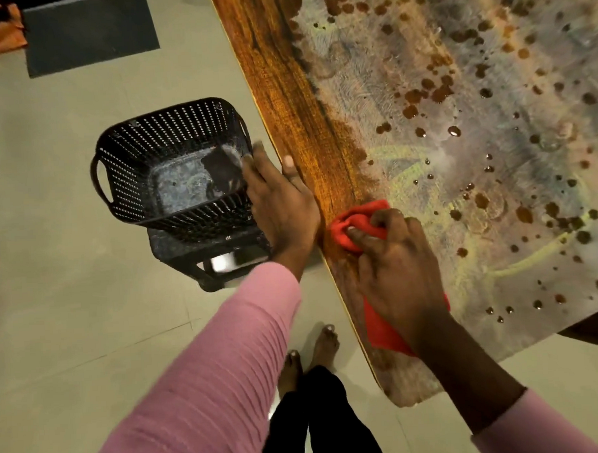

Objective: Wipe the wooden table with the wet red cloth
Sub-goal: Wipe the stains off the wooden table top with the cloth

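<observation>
The wooden table [284, 90] runs from the top middle down to the lower right. Most of its top is covered with a grey chalky film and several brown droplets [432, 93]; a strip along the near edge shows clean wood grain. My right hand [395, 266] grips the bunched wet red cloth [352, 227] and presses it on the table near that edge. A loose end of the cloth [384, 332] trails under my wrist. My left hand [279, 206] lies flat against the table's edge, thumb on the wood, fingers touching the basket rim.
A black perforated plastic basket [134, 172] stands on a black stool [196, 258] just left of the table edge. A dark mat [87, 33] and orange fabric [1, 33] lie on the tiled floor at the top left. My bare feet [310, 352] stand below the table edge.
</observation>
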### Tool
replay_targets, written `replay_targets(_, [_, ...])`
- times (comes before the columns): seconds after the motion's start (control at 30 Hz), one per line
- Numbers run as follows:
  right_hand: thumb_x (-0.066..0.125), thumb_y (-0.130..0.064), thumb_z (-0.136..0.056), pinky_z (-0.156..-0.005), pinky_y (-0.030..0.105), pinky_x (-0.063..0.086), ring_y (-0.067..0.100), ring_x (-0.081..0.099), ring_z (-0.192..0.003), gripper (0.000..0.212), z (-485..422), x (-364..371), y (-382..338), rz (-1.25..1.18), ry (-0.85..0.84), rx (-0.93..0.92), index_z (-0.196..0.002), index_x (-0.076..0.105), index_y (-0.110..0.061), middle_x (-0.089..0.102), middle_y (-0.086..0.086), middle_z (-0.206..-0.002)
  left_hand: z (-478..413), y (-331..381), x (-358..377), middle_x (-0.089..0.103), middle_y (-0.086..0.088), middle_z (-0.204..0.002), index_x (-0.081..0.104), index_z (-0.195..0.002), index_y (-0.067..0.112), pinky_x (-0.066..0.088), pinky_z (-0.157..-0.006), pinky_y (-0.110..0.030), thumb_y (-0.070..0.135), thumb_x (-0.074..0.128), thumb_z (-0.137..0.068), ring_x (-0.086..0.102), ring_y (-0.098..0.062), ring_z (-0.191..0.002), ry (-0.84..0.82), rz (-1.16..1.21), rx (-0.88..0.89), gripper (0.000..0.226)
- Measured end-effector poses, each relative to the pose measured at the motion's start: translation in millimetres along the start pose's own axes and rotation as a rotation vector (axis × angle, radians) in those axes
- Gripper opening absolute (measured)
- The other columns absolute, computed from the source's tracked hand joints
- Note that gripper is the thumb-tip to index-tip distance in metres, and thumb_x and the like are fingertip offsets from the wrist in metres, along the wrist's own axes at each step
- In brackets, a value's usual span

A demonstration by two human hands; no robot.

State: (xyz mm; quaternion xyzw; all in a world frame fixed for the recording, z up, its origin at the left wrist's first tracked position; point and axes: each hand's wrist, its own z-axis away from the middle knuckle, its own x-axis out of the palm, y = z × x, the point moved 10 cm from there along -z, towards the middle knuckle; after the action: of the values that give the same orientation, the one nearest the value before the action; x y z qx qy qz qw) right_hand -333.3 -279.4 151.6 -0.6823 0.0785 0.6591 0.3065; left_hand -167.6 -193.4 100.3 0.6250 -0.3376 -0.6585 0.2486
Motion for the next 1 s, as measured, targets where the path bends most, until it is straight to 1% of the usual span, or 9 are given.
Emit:
replay_targets(0.23, [0.048, -0.025, -0.081, -0.075, 0.037, 0.048, 0.024, 0.048, -0.095, 0.036, 54, 16, -32, 0.025, -0.099, -0.273, -0.108, 0.071, -0.028, 0.056, 0.004, -0.119, 28, -3, 2, 0.022, -0.021, -0.156, 0.025, -0.152, 0.011, 0.04, -0.105, -0.055, 0.034, 0.033, -0.105, 0.031, -0.035, -0.14, -0.113, 0.051, 0.096, 0.054])
replay_targets(0.33, [0.052, -0.024, -0.084, -0.076, 0.038, 0.048, 0.025, 0.046, -0.101, 0.034, 44, 6, -5, 0.014, -0.056, -0.14, -0.114, 0.069, -0.028, 0.054, 0.005, -0.122, 37, 4, 2, 0.019, -0.02, -0.158, 0.025, -0.152, 0.012, 0.036, -0.108, -0.055, 0.035, 0.034, -0.104, 0.027, -0.035, -0.143, -0.127, -0.007, 0.2, 0.054])
replay_targets(0.4, [0.05, -0.024, -0.086, -0.078, 0.042, 0.048, 0.026, 0.043, -0.103, 0.035, 36, -4, 18, -0.013, 0.011, 0.027, -0.117, 0.067, -0.028, 0.051, 0.006, -0.124, 39, 0, 1, 0.019, -0.02, -0.159, 0.025, -0.153, 0.013, 0.035, -0.109, -0.055, 0.035, 0.034, -0.104, 0.027, -0.035, -0.143, -0.12, -0.008, 0.167, 0.054])
replay_targets(0.47, [0.046, -0.027, -0.084, -0.078, 0.043, 0.048, 0.025, 0.042, -0.102, 0.039, 37, -5, 21, -0.007, 0.048, 0.086, -0.117, 0.067, -0.026, 0.05, 0.006, -0.123, 39, -3, 1, 0.019, -0.02, -0.158, 0.025, -0.153, 0.014, 0.036, -0.107, -0.057, 0.035, 0.034, -0.105, 0.029, -0.035, -0.142, -0.111, -0.008, 0.139, 0.053])
replay_targets(0.6, [0.056, -0.023, -0.083, -0.077, 0.04, 0.049, 0.026, 0.046, -0.101, 0.034, 63, 11, -13, 0.002, -0.024, -0.102, -0.115, 0.068, -0.026, 0.052, 0.006, -0.121, 39, -1, -1, 0.021, -0.021, -0.158, 0.027, -0.152, 0.013, 0.038, -0.105, -0.058, 0.035, 0.034, -0.105, 0.031, -0.035, -0.141, -0.099, -0.028, 0.152, 0.053])
replay_targets(0.67, [0.05, -0.025, -0.082, -0.074, 0.041, 0.05, 0.027, 0.048, -0.098, 0.036, 75, 12, -16, -0.004, -0.064, -0.195, -0.113, 0.069, -0.025, 0.054, 0.006, -0.121, 40, -1, -3, 0.022, -0.02, -0.158, 0.027, -0.152, 0.012, 0.038, -0.105, -0.058, 0.034, 0.033, -0.105, 0.03, -0.034, -0.142, -0.095, -0.03, 0.148, 0.053])
replay_targets(0.77, [0.044, -0.029, -0.086, -0.074, 0.041, 0.05, 0.027, 0.047, -0.1, 0.038, 69, 0, 12, 0.0, -0.041, -0.115, -0.115, 0.068, -0.025, 0.053, 0.007, -0.122, 40, -2, -5, 0.021, -0.02, -0.158, 0.027, -0.152, 0.012, 0.037, -0.106, -0.057, 0.035, 0.033, -0.105, 0.03, -0.034, -0.142, -0.076, -0.052, 0.136, 0.053])
replay_targets(0.87, [0.051, -0.022, -0.087, -0.077, 0.043, 0.049, 0.028, 0.043, -0.103, 0.036, 60, -8, 38, 0.016, 0.011, 0.056, -0.119, 0.066, -0.025, 0.049, 0.009, -0.123, 39, -4, -7, 0.022, -0.02, -0.158, 0.027, -0.153, 0.012, 0.038, -0.106, -0.057, 0.036, 0.033, -0.105, 0.031, -0.034, -0.142, -0.052, -0.061, 0.124, 0.054])
replay_targets(1.0, [0.042, -0.03, -0.085, -0.076, 0.04, 0.049, 0.025, 0.044, -0.098, 0.04, 85, 4, 3, 0.04, -0.048, -0.129, -0.115, 0.068, -0.025, 0.051, 0.006, -0.12, 44, -2, -11, 0.023, -0.021, -0.157, 0.028, -0.152, 0.012, 0.04, -0.105, -0.054, 0.036, 0.032, -0.104, 0.034, -0.033, -0.14, -0.007, -0.096, 0.127, 0.054])
